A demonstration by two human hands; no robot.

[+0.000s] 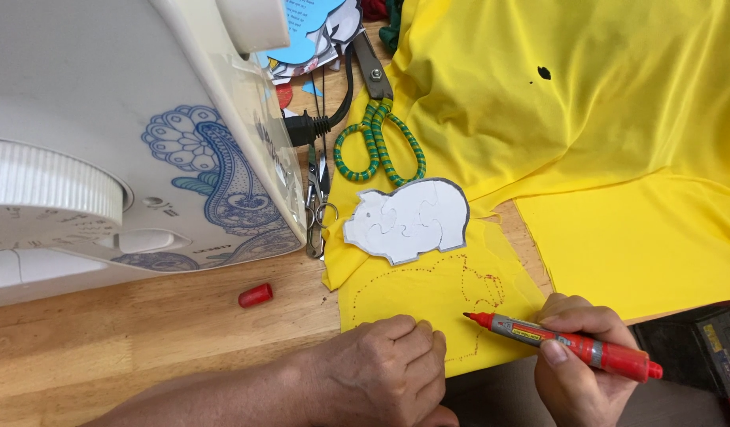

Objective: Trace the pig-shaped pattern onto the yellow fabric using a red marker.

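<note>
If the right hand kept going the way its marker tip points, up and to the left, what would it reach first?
The right hand holds a red marker whose tip sits just over the yellow fabric piece with the dotted red outline. Continuing that way, it would probably cross the outline first, then reach the white pig-shaped template; its height above the cloth is unclear.
</note>
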